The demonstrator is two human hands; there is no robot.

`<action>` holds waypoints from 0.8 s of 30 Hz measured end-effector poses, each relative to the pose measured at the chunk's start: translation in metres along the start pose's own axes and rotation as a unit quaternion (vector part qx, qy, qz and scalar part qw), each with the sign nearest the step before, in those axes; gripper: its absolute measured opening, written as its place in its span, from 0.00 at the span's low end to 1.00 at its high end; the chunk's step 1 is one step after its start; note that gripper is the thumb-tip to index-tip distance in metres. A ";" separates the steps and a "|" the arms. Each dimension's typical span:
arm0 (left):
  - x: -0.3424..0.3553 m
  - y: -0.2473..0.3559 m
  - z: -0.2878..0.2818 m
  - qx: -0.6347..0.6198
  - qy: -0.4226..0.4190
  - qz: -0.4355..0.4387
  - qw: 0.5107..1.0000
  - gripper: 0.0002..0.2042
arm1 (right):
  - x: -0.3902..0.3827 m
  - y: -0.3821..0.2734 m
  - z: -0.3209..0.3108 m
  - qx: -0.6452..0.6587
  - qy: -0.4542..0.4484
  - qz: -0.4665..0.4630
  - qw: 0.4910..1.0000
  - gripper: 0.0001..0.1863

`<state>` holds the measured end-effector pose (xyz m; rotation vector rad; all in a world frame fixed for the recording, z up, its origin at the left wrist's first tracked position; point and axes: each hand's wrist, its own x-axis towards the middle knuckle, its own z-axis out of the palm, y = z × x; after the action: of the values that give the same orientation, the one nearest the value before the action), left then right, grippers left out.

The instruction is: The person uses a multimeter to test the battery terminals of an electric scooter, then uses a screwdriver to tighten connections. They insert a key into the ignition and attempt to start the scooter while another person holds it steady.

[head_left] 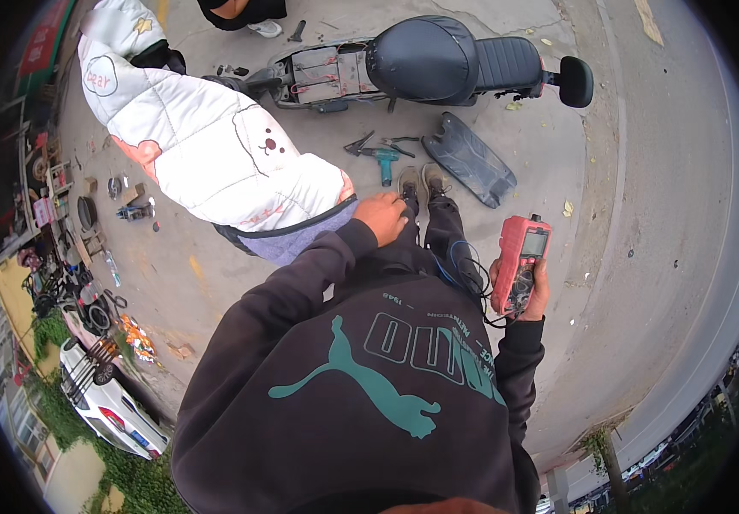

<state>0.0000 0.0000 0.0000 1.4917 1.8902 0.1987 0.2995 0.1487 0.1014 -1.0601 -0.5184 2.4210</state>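
My left hand [382, 218] is by my dark trouser leg and the edge of a white quilted cover [215, 158] with a cartoon bear; its fingers are slightly bent, with nothing visible in them. In my right hand [541, 291] is a red multimeter [521, 261] with a screen, dial and leads trailing beside my leg. Ahead of my shoes, a teal power tool [387, 163] and pliers [357, 146] lie on the pavement beside a loose dark plastic panel [468, 158].
A black scooter [421, 60] with an exposed compartment stands ahead, near another person [232, 10] at the top edge. Parts and clutter [87, 214] lie along the left; a white car [104, 403] stands lower left. A pavement edge and road [686, 214] run along the right.
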 end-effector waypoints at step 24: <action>0.062 0.012 -0.053 -0.152 0.174 -0.242 0.942 0.16 | 0.278 -0.094 0.039 -0.147 -0.157 0.313 0.925 0.33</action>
<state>-0.0274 0.0753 0.0188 0.7890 2.3182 0.5219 0.1245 0.3687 0.0094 -1.0793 -0.7585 3.1909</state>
